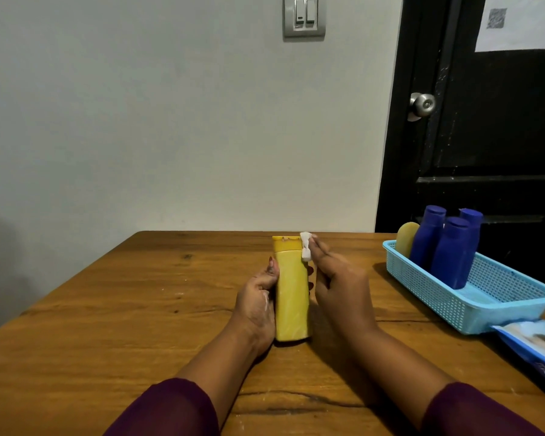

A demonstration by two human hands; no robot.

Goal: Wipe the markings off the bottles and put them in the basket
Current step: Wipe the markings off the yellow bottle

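A yellow bottle (291,291) is held over the middle of the wooden table (107,309), cap pointing away from me. My left hand (258,302) grips its body from the left, fingertips showing on the right side. My right hand (337,287) pinches a small white wipe (306,247) against the bottle's upper right edge, near the cap. At the right stands a light blue basket (497,297) holding three blue bottles (450,250) upright and one yellow bottle (406,243) at its far end.
A blue packet (538,347) lies on the table's right edge, just in front of the basket. Behind the table is a pale wall with a light switch (304,15); a black door with a metal knob (422,105) is at the right.
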